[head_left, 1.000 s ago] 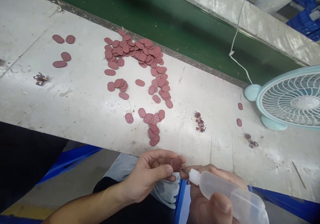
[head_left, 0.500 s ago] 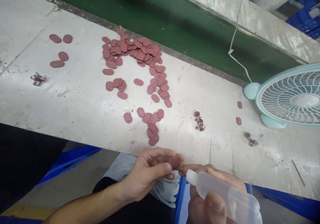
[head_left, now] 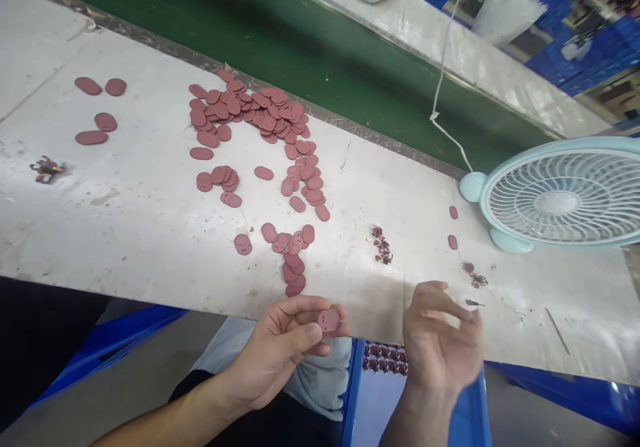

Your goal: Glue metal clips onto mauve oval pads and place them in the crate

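My left hand (head_left: 280,350) pinches a dark red oval disc (head_left: 329,320) with small dark marks between thumb and fingers, just past the table's near edge. To its right, my right hand (head_left: 443,337) is raised over the table edge, blurred, with its fingers apart. A small dark thin piece (head_left: 475,303) shows beside its fingertips; whether they touch it is unclear. Small dark red pieces (head_left: 479,280) lie just beyond, and another little cluster (head_left: 383,246) is farther left. Many similar discs (head_left: 270,110) are heaped and scattered over the white table (head_left: 150,234).
A light blue fan (head_left: 557,202) stands at the right, its white cord (head_left: 443,87) crossing the green strip (head_left: 350,67) behind the table. Below the near edge, a blue tray (head_left: 353,394) has rows of dark red pieces. A thin stick (head_left: 557,330) lies at right.
The white squeeze bottle that my right hand held is no longer in view. That hand has moved right and up and opened. My left hand still holds the disc; the view has shifted.
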A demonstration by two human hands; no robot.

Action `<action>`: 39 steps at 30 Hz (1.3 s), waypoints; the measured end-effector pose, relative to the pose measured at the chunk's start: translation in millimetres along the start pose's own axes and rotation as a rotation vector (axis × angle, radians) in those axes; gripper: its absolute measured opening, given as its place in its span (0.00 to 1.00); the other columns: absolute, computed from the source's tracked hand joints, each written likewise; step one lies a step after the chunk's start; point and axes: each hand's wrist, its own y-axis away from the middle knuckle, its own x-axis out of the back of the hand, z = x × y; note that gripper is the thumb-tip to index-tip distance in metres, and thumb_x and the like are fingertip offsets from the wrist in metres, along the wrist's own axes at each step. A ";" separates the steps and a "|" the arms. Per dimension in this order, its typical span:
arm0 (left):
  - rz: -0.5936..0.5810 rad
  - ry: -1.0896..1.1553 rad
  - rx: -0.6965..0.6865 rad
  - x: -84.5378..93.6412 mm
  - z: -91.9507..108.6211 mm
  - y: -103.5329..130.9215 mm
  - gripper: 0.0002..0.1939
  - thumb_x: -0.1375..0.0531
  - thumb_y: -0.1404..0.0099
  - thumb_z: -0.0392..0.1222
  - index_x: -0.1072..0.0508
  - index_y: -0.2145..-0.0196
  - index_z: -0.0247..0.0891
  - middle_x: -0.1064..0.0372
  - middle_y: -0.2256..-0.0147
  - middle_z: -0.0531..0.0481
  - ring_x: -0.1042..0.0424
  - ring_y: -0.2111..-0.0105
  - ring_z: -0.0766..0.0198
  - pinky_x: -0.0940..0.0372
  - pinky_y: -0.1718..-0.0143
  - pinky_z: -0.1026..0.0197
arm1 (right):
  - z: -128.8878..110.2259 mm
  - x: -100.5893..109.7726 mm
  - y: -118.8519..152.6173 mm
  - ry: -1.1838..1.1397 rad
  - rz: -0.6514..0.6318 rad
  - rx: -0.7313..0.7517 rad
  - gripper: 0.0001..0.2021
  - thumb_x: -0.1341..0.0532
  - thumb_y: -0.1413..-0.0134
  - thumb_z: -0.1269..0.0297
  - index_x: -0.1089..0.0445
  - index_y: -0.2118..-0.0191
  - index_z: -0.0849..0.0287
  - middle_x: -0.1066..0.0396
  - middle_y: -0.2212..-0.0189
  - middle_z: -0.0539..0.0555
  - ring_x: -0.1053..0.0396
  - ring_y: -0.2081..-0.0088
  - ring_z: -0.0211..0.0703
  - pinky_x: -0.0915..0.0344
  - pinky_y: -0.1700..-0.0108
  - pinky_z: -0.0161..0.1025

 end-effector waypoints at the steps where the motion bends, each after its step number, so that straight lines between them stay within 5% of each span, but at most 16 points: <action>1: 0.001 -0.005 0.002 1.3 0.0 0.3 0.10 0.32 0.36 0.37 0.18 0.56 0.42 0.19 0.51 0.44 0.19 0.53 0.56 0.27 0.63 0.70 | -18.0 -0.5 -3.2 -0.014 -0.011 -0.032 0.11 0.40 0.46 0.74 0.34 0.58 0.53 0.37 0.73 0.47 0.30 0.69 0.38 0.30 0.78 0.32; 3: 0.004 -0.013 0.002 3.9 0.1 0.4 0.10 0.32 0.36 0.37 0.18 0.56 0.42 0.19 0.51 0.44 0.19 0.53 0.57 0.27 0.63 0.71 | -40.1 -0.2 -6.5 0.064 -0.045 -0.026 0.12 0.42 0.47 0.79 0.34 0.60 0.54 0.37 0.74 0.45 0.30 0.72 0.36 0.30 0.80 0.30; 6: 0.027 -0.026 0.003 6.9 2.1 0.3 0.10 0.32 0.35 0.37 0.19 0.56 0.42 0.20 0.50 0.44 0.19 0.53 0.57 0.27 0.62 0.70 | -33.2 3.6 -1.4 0.252 -0.117 0.083 0.17 0.39 0.50 0.81 0.32 0.56 0.56 0.36 0.73 0.45 0.31 0.74 0.33 0.32 0.82 0.24; 11: 0.069 -0.039 -0.012 6.4 7.0 1.3 0.10 0.31 0.37 0.38 0.18 0.56 0.41 0.19 0.51 0.42 0.19 0.53 0.57 0.26 0.63 0.70 | 17.8 9.7 -0.1 1.628 0.097 0.720 0.15 0.35 0.43 0.74 0.25 0.51 0.51 0.28 0.59 0.50 0.28 0.66 0.37 0.23 0.69 0.33; 14: 0.079 -0.040 -0.022 5.6 8.0 2.0 0.11 0.30 0.37 0.39 0.18 0.56 0.42 0.19 0.52 0.42 0.19 0.55 0.57 0.26 0.64 0.70 | 24.4 6.6 -19.5 2.622 0.272 0.830 0.15 0.36 0.40 0.69 0.24 0.49 0.51 0.28 0.47 0.55 0.28 0.53 0.49 0.24 0.52 0.48; 16: 0.078 -0.038 -0.026 6.6 7.7 2.7 0.11 0.30 0.38 0.38 0.18 0.56 0.42 0.19 0.52 0.41 0.19 0.55 0.57 0.26 0.64 0.70 | 19.6 4.1 -32.6 3.043 0.311 0.812 0.12 0.39 0.37 0.65 0.23 0.51 0.51 0.25 0.49 0.56 0.28 0.49 0.53 0.28 0.46 0.54; 27: 0.081 -0.103 -0.105 14.2 6.6 7.4 0.11 0.31 0.38 0.38 0.18 0.56 0.42 0.19 0.52 0.42 0.18 0.56 0.56 0.27 0.66 0.70 | 25.2 -7.4 -33.3 3.116 0.461 0.631 0.06 0.38 0.42 0.66 0.23 0.61 0.54 0.21 0.66 0.53 0.24 0.64 0.50 0.30 0.60 0.46; 31: 0.069 -0.198 -0.186 11.4 7.3 4.5 0.11 0.31 0.37 0.37 0.18 0.56 0.42 0.19 0.52 0.43 0.18 0.55 0.56 0.27 0.67 0.71 | 41.5 -9.0 -25.0 2.978 0.661 0.679 0.04 0.36 0.45 0.66 0.23 0.64 0.54 0.22 0.69 0.52 0.24 0.67 0.50 0.30 0.62 0.46; 33: 0.058 -0.239 -0.225 11.7 6.2 3.1 0.11 0.32 0.37 0.36 0.19 0.56 0.43 0.19 0.51 0.43 0.19 0.54 0.55 0.27 0.67 0.71 | 58.0 -1.6 -15.9 2.708 0.607 0.645 0.05 0.35 0.43 0.63 0.23 0.62 0.53 0.20 0.66 0.52 0.23 0.67 0.47 0.27 0.63 0.43; 36: 0.031 -0.293 -0.285 15.0 2.8 2.4 0.11 0.33 0.35 0.34 0.20 0.55 0.45 0.20 0.49 0.45 0.20 0.52 0.56 0.27 0.66 0.70 | 89.2 17.7 -2.2 2.245 0.337 0.537 0.05 0.34 0.42 0.64 0.22 0.60 0.50 0.20 0.67 0.51 0.22 0.68 0.43 0.24 0.67 0.37; 39: -0.007 -0.359 -0.324 18.9 -0.7 3.5 0.13 0.34 0.35 0.32 0.20 0.55 0.46 0.22 0.46 0.46 0.21 0.52 0.58 0.26 0.64 0.68 | 113.8 35.1 1.9 2.046 0.208 0.582 0.10 0.34 0.42 0.69 0.22 0.56 0.47 0.20 0.66 0.49 0.22 0.68 0.40 0.22 0.66 0.34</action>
